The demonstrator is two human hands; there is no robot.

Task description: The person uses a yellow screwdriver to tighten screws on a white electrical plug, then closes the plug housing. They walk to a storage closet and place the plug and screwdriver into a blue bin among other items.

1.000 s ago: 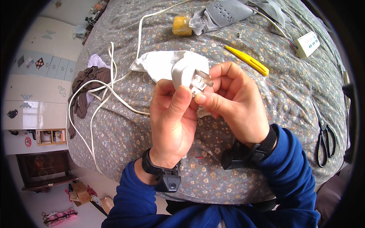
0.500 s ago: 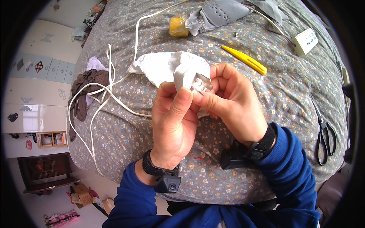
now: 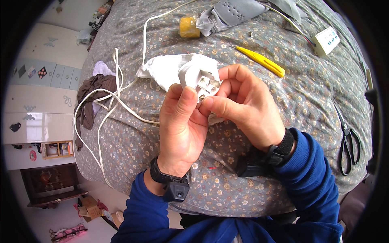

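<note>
A white electrical plug (image 3: 189,77) is held up between both hands, its inner face with brass screws and metal prongs tilted towards me. My left hand (image 3: 181,125) grips its lower left edge between thumb and fingers. My right hand (image 3: 249,111) pinches the right side, the thumb at the lower edge and the fingers partly behind it. Behind the plug lies a white cloth (image 3: 160,72). The plug's back is hidden.
On the flowered bedspread (image 3: 259,198) lie a white cable (image 3: 135,116), a yellow screwdriver-like tool (image 3: 261,61), black scissors (image 3: 345,148), a yellow tape roll (image 3: 189,27), grey fabric (image 3: 229,16) and a white power strip (image 3: 325,41). Brown cloth (image 3: 87,97) is bunched at the left.
The plug has turned so that more of its inner face and screws shows, and it has shifted slightly left. Both hands still hold it.
</note>
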